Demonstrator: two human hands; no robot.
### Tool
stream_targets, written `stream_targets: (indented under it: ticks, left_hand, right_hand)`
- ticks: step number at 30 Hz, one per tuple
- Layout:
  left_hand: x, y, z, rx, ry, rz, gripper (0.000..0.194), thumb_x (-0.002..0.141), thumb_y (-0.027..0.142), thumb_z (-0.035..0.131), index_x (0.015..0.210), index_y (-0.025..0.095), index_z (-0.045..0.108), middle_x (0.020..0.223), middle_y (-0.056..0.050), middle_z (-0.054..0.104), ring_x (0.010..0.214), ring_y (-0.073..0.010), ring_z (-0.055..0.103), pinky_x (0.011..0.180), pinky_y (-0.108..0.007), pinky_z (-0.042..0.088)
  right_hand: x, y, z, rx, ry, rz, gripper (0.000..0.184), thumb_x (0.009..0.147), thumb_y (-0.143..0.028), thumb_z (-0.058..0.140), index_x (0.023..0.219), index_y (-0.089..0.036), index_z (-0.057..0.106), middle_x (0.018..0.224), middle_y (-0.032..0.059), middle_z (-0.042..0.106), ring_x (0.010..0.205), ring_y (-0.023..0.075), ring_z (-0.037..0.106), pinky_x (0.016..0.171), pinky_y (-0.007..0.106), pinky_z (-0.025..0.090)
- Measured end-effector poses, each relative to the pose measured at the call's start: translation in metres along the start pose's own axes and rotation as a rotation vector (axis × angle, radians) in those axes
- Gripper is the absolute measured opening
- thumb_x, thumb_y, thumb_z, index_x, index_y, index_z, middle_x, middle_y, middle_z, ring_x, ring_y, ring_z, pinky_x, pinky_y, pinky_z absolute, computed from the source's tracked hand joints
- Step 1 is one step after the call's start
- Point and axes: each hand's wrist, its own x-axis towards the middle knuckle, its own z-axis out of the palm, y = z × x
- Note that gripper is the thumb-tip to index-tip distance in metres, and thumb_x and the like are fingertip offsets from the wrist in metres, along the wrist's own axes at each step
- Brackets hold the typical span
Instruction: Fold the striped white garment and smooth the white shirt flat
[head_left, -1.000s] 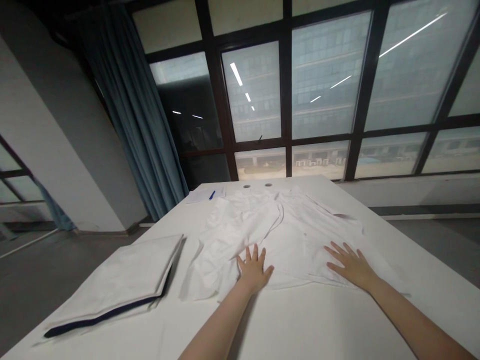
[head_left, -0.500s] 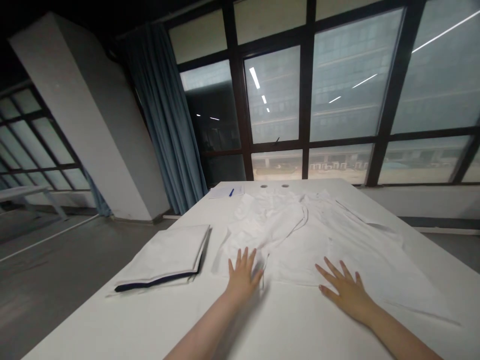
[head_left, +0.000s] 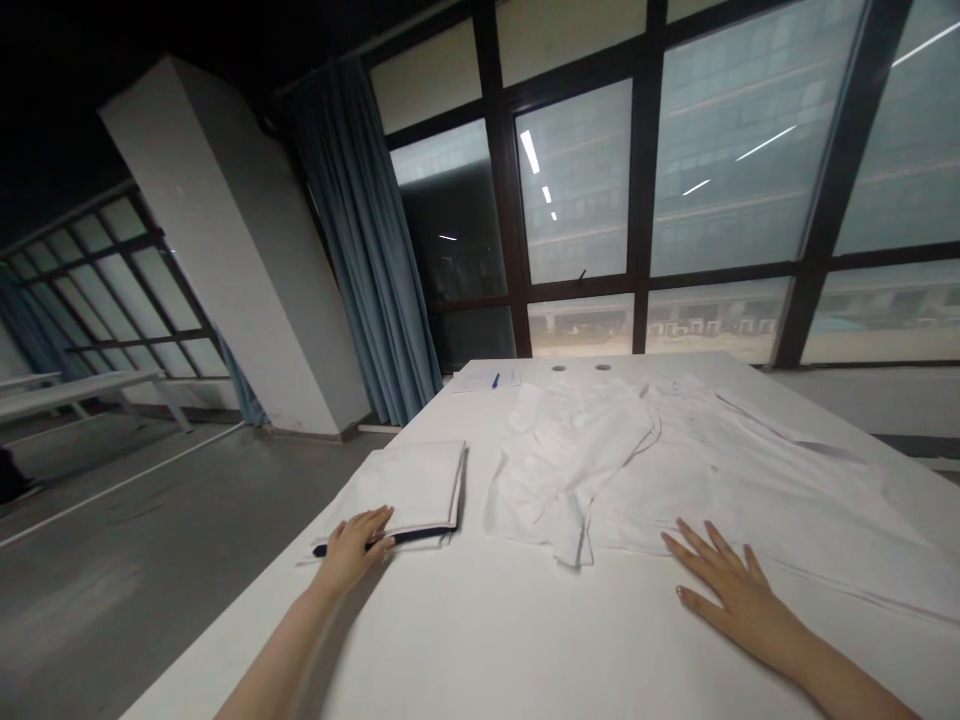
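Note:
My left hand (head_left: 356, 545) is over the near edge of a folded stack of white cloth (head_left: 420, 478), fingers resting on its top and thumb apart beside a dark navy edge (head_left: 424, 534). Whether it presses on the stack I cannot tell. My right hand (head_left: 731, 585) is open with fingers spread, its fingertips at the near edge of a white garment (head_left: 675, 500). That garment lies spread and wrinkled over the table, and what looks like a sleeve (head_left: 577, 525) is folded over its left part.
The white table (head_left: 480, 640) runs towards the windows. A sheet of paper (head_left: 469, 380) with a blue pen (head_left: 496, 380) lies at its far left corner, near two round holes. A blue curtain (head_left: 367, 250) and a pillar (head_left: 247, 250) stand beyond the left side.
My left hand has moved left from the white garment to the folded stack. My right hand stays spread by the garment's near edge. The view has turned left.

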Motion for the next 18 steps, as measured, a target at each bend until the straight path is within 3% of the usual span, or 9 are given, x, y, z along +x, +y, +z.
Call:
stream_targets:
  ticks: [3,6,9,12,15,18]
  left_hand:
    - [0.008,0.003,-0.002,-0.018,0.003,0.093,0.044,0.076,0.036,0.039,0.119,0.028,0.042,0.128,0.003,0.041,0.119,-0.0166,0.032,0.101,-0.035,0.016]
    - [0.016,0.004,-0.004,-0.050,-0.031,0.154,0.041,0.079,0.036,0.034,0.116,0.023,0.046,0.124,0.000,0.046,0.114,-0.0158,0.040,0.097,-0.026,0.026]
    - [0.023,0.003,-0.009,-0.052,0.020,0.117,0.041,0.082,0.036,0.026,0.111,0.020,0.049,0.111,-0.002,0.057,0.100,-0.0173,0.052,0.086,-0.024,0.036]
    - [0.029,0.005,-0.019,-0.018,0.166,0.072,0.038,0.084,0.035,0.024,0.106,0.021,0.051,0.103,-0.003,0.061,0.094,-0.0181,0.055,0.081,-0.026,0.039]
    - [0.032,0.014,-0.035,0.032,0.365,0.098,0.035,0.085,0.033,0.025,0.101,0.019,0.053,0.101,-0.006,0.061,0.092,-0.0189,0.055,0.078,-0.027,0.041]
    - [0.018,0.037,-0.051,0.066,0.538,0.285,0.029,0.084,0.030,0.031,0.093,0.017,0.056,0.092,-0.007,0.064,0.083,-0.0187,0.058,0.072,-0.028,0.044]
  right_hand:
    - [-0.003,-0.029,0.000,0.079,-0.012,-0.047,0.055,0.075,-0.057,0.032,0.126,-0.041,0.023,0.138,-0.0091,0.013,0.126,0.0280,-0.002,0.099,0.056,0.005]
    - [0.002,-0.069,-0.004,0.255,0.006,-0.129,0.052,0.077,-0.051,0.034,0.126,-0.033,0.032,0.137,-0.0030,0.022,0.127,0.0237,0.006,0.103,0.046,0.013]
    - [0.016,-0.128,-0.006,0.495,0.037,-0.215,0.044,0.079,-0.043,0.036,0.117,-0.024,0.046,0.128,0.0050,0.039,0.121,0.0207,0.028,0.101,0.038,0.021]
    - [0.039,-0.196,-0.004,0.822,0.016,-0.282,0.034,0.076,-0.039,0.043,0.103,-0.021,0.054,0.113,0.0073,0.050,0.107,0.0188,0.044,0.095,0.034,0.032]
    - [0.067,-0.258,-0.001,1.258,-0.189,-0.108,0.038,0.068,-0.044,0.053,0.100,-0.022,0.053,0.107,0.0065,0.052,0.095,0.0182,0.052,0.085,0.035,0.040]
    - [0.089,-0.297,-0.007,1.780,-0.496,0.180,0.056,0.065,-0.059,0.049,0.108,-0.023,0.046,0.112,0.0074,0.050,0.088,0.0195,0.056,0.079,0.038,0.043]
